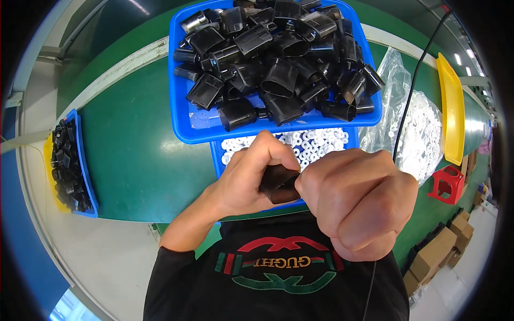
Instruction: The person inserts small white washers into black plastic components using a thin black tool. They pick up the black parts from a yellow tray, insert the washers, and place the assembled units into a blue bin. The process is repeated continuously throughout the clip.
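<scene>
My left hand (241, 179) is closed around a hollow black plastic housing (278, 184), its open end turned toward my right hand. Close to the camera, my right hand (361, 203) is curled into a fist against the housing's right side; whatever its fingers pinch is hidden. Just beyond both hands, small white rings (317, 143) fill a lower blue tray (218, 159). Above that, a larger blue tray (183, 125) overlaps it, heaped with similar black housings (280, 77).
A clear plastic bag (386, 80) of white pieces lies right of the trays, near a yellow tray (451, 112). A dark cable (409, 96) hangs before the bag. Another blue tray (87, 176) of black parts stands far left. A red stool (447, 184) and cardboard boxes (435, 254) are at right.
</scene>
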`<state>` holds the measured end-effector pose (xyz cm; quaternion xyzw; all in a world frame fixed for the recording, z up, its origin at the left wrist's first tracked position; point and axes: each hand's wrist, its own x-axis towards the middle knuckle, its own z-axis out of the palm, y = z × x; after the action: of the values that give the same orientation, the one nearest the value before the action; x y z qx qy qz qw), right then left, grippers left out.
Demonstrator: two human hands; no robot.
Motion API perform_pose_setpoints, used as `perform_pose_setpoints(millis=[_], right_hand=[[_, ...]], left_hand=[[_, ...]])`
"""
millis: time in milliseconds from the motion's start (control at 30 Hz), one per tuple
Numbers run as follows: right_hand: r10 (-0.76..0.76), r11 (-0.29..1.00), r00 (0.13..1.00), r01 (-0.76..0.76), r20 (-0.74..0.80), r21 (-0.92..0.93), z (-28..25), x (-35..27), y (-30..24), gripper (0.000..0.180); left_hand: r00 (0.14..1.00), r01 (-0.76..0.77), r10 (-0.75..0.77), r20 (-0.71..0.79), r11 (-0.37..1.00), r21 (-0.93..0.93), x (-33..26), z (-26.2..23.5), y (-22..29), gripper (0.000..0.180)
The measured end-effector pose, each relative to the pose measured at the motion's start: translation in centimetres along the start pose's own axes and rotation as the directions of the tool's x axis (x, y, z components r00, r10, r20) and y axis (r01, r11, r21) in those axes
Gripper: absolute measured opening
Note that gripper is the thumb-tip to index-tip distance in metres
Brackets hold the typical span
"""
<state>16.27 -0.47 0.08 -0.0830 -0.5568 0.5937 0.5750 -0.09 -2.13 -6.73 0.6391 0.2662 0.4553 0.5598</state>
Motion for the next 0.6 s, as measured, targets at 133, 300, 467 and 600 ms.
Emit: perform_pose_setpoints(millis=[133,300,467,600], right_hand=[[-0.018,0.996,1.000,0.018,-0.006,-0.085,0.3,-1.1,0.8,0.026],[-0.099,0.967,0.986,0.128,0.137,-0.221,-0.2,-2.0,1.1,0.015],[-0.443,0.892,0.895,0.446,0.058,-0.066,0.2,-0.7,-2.1,0.011],[-0.210,0.698,0.978,0.146,-0.006,-0.701,0.3,-3.8,-4.2,0.010]], left_hand=[[0.998,-0.054,0.055,-0.010,0.994,0.090,0.0,0.1,0.0,0.043],[0.996,-0.083,0.084,-0.002,0.980,0.182,0.1,-0.7,-0.4,0.041],[0.995,-0.097,0.102,-0.020,0.981,0.167,0.4,-2.2,2.0,0.046],[0.984,-0.142,0.157,-0.079,0.975,0.172,0.8,-3.2,3.2,0.047]])
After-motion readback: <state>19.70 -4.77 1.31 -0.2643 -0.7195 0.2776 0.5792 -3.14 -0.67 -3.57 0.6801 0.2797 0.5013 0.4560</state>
